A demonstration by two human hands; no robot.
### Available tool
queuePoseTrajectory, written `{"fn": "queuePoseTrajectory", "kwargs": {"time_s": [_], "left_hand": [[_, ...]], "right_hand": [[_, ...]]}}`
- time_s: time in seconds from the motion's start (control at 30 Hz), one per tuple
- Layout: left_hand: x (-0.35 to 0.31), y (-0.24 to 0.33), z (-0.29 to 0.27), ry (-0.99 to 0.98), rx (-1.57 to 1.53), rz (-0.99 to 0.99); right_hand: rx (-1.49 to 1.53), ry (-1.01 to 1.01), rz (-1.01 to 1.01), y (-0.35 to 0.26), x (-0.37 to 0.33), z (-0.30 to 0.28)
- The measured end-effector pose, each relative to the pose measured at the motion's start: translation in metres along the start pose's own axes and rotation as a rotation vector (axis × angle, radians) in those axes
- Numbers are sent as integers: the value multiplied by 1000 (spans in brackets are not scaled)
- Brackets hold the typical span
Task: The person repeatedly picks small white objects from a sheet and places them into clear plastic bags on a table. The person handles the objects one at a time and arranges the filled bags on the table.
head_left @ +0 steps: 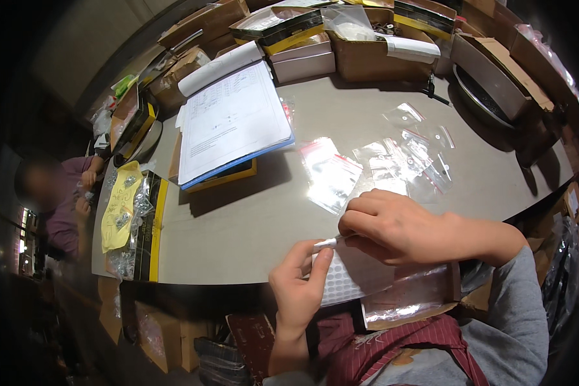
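My left hand [297, 284] pinches a white sheet with rows of small round stickers [346, 283] at its upper left corner, thumb on top. The sheet's top edge is curled over there. My right hand [389, 225] is closed, with its fingertips bent down at the sheet's upper edge; whatever they pinch is hidden behind the knuckles. Just beyond it lie clear zip bags [333, 179], flat and overlapping. More small zip bags [424, 151] with tiny round pieces spread to the right. Beneath the sheet, at the table's near edge, is a shallow cardboard box [453, 283] holding clear plastic.
A blue clipboard with papers [231, 122] rests tilted on a box. At the left edge stands a black-and-yellow box [151, 225] with bagged parts and yellow paper [120, 206]. Cardboard bins [373, 58] line the back. Another person [67, 199] sits at far left.
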State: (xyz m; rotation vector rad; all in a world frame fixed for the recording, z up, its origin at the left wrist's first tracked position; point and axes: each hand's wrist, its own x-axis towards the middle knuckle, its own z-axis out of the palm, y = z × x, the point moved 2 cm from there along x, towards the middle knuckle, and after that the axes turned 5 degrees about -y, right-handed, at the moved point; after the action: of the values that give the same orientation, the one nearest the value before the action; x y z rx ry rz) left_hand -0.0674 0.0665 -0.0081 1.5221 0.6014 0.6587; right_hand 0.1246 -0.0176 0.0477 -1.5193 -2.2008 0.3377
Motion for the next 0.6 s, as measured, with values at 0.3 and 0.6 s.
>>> {"fn": "queuePoseTrajectory", "kwargs": {"time_s": [0.3,0.6], "left_hand": [[3,4,2,13,101,28],[5,3,3,42,-11,8]], "right_hand": [[-249,67,-67,-8,-6,12],[229,-69,533,62,43,-22]]}}
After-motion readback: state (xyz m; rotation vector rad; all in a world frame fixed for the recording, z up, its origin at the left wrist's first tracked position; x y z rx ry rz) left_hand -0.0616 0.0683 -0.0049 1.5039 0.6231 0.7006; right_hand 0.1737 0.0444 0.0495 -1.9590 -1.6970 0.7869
